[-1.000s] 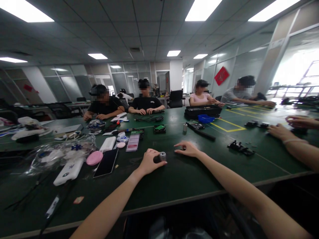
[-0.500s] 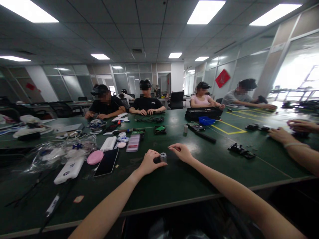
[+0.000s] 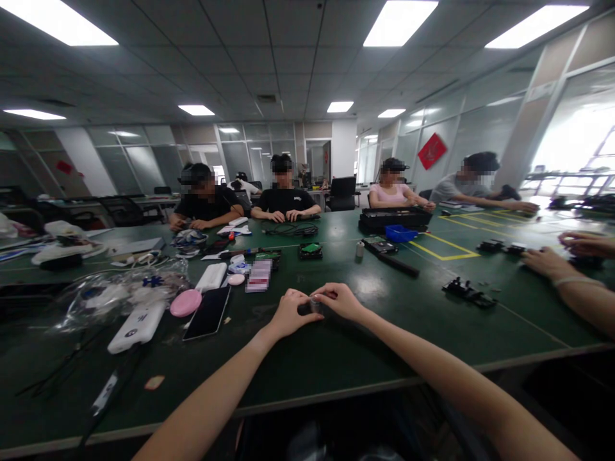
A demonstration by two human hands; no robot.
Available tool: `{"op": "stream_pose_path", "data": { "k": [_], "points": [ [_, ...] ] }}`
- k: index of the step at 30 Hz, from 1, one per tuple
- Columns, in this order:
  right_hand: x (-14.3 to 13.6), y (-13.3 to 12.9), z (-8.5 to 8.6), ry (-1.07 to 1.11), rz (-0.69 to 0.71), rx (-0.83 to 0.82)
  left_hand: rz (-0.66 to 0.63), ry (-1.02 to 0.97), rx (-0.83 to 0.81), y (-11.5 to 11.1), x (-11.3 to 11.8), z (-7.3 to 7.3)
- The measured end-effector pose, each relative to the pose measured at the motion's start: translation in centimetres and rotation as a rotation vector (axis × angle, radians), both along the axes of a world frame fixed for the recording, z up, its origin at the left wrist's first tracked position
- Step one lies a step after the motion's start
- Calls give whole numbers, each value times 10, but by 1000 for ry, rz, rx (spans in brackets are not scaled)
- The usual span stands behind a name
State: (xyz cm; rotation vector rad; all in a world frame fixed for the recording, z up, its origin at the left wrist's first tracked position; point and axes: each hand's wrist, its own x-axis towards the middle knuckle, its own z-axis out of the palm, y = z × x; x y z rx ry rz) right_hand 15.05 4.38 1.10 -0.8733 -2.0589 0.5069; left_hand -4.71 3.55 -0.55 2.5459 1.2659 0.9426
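A small grey metal cylinder [image 3: 314, 306] stands upright on the green table, partly covered by fingers. My left hand [image 3: 291, 314] is closed round its left side, thumb in front and fingers behind. Over its top, the fingertips of my right hand [image 3: 340, 299] are pinched together; anything between them is too small or hidden to name. Farther back stands a similar pale cylinder [image 3: 360, 248], apart from both hands.
Left of my hands lie a black tablet-like slab [image 3: 207, 314], a pink round item [image 3: 186, 303], a white device [image 3: 137, 326] and clear plastic bags [image 3: 96, 301]. A black bracket [image 3: 468, 292] lies to the right. A co-worker's hands [image 3: 548, 262] are at the far right; several people sit opposite.
My right hand has moved left and down onto the top of the metal cylinder. My left hand keeps its place round the cylinder. The view has shifted slightly.
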Motion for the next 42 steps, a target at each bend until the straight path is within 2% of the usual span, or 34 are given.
{"op": "stream_pose_path", "data": {
  "k": [15, 21, 29, 42],
  "points": [
    [-2, -3, 0, -10, -117, 54, -2, 16, 9, 0, 1, 0],
    [-1, 0, -2, 6, -79, -55, 1, 15, 10, 0, 1, 0],
    [-1, 1, -6, 27, -34, -114, -8, 4, 5, -2, 2, 3],
    [0, -1, -7, -13, -20, -100, 1, 25, 16, 0, 1, 0]
  ]
}}
